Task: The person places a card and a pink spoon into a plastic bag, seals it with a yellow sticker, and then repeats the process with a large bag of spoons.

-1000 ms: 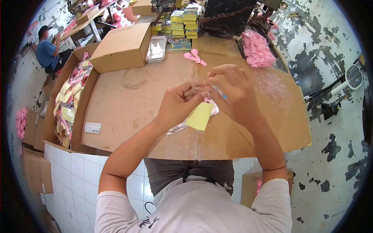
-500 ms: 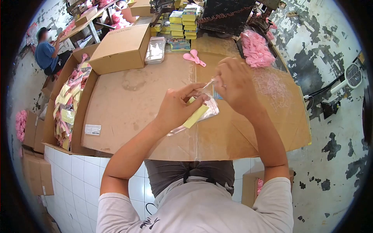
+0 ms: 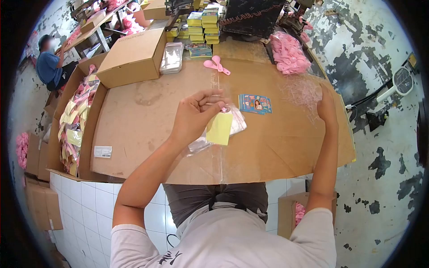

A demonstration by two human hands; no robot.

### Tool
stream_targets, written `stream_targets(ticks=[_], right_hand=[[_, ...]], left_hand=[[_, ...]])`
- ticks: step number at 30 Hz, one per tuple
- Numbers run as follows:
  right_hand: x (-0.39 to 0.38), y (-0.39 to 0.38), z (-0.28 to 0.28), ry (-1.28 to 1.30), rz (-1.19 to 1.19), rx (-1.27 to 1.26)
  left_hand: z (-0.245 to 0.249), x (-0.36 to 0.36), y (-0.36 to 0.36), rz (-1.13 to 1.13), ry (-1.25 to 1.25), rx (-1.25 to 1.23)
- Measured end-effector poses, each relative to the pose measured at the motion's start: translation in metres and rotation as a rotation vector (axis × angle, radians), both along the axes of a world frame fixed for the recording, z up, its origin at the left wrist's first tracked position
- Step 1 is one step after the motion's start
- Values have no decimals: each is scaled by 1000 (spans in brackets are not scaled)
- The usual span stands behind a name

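Note:
My left hand (image 3: 196, 111) is closed over the middle of the cardboard table top, pinching a yellow card (image 3: 219, 129) by its upper end. A small pink bit shows at the pinch. Beneath the card lie clear plastic bags (image 3: 239, 121), partly covered by it. A fanned stack of blue printed cards (image 3: 255, 103) rests just right of the bags. Out at the right edge, my right hand (image 3: 327, 105) is stretched forward with fingers extended, beside a heap of thin clear strips (image 3: 304, 94); nothing shows in it. Two crossed pink spoons (image 3: 216, 65) lie farther back.
Left stands an open carton (image 3: 85, 129) of packed yellow and pink pieces, with a closed cardboard box (image 3: 132, 58) behind. Clear bags (image 3: 172, 58), card stacks (image 3: 203, 27) and a bag of pink spoons (image 3: 289, 52) line the back. A person (image 3: 51, 64) sits far left.
My right hand has moved away from my left, out to the strips at the right. The blue cards have come into full view. My left hand still holds the yellow card, now hanging more upright.

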State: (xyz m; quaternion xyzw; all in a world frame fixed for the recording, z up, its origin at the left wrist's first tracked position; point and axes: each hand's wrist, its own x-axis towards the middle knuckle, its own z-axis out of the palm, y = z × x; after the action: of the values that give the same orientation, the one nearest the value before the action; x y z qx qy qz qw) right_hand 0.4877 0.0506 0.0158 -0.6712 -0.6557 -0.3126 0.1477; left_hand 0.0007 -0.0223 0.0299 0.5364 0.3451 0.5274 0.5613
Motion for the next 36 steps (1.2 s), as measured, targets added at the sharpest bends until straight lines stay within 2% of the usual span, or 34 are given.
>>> stream_targets(ticks=[2,5,7,9,11,14,23,26,30,36], right_hand=[[-35,-17,19,22,78,148],[-103,-31,41,331,406,127],[-154,-42,40,667,660,-112],[-207,-60,41,919,780,-441],[-247,-72,38,976,945,-485],[-269,-61,21,1359,955,-843],[-281,-60,10,1401,1041,-701],[-278,-61,10,1299,1070,-651],[-271,-61,9,1389,1090,-689],[-263,-58,13,1533,1066,-836]], left_hand=[[-3,0,4,3,-11,1],[-9,5,4,15,-1,-17],[-14,7,6,24,-2,-4],[-21,8,8,24,-17,25],[-21,8,6,26,16,38],[-20,12,3,63,4,91],[-13,4,5,233,7,163],[-6,4,1,232,-46,124],[8,-1,-1,256,-61,25],[-5,-10,14,128,-245,-22]])
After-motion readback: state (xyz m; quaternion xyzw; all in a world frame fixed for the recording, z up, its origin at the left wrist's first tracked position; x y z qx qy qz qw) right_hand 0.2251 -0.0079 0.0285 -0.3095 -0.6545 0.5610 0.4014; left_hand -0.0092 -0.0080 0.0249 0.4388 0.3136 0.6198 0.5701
